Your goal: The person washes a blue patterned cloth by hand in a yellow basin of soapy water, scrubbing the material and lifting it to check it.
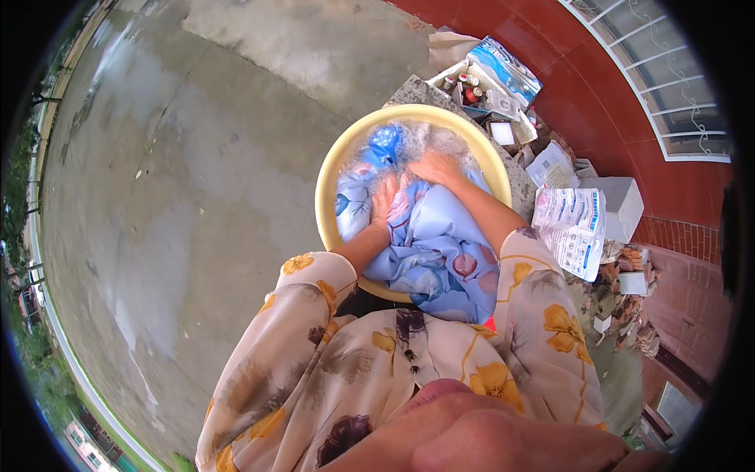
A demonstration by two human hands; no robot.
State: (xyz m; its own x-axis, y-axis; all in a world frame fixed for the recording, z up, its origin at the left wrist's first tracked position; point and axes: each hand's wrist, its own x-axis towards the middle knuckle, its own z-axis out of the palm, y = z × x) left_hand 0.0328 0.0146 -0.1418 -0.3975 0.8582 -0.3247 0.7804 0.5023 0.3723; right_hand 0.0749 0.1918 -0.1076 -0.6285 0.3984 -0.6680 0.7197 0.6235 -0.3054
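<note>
A pale yellow basin [323,193] stands in front of my body, holding sudsy water and a light blue cloth [440,216] printed with darker blue and pink shapes. My left hand [384,201] is in the basin, its fingers closed on a bunched fold of the cloth. Beside it, my right hand [437,167] is curled at the foam, gripping the cloth's far part; its fingertips are hidden by suds. A shiny bright blue piece [384,145] sits in the foam [444,140] beyond my left hand; its kind is unclear. Part of the cloth drapes over the near rim.
To the right, an opened white printed packet [570,228] leans by a pale box [617,206]. Farther off, an open carton [480,90] holds small containers. Broken bricks [629,263] lie along the red wall [578,102]. Wet concrete ground [212,173] stretches left.
</note>
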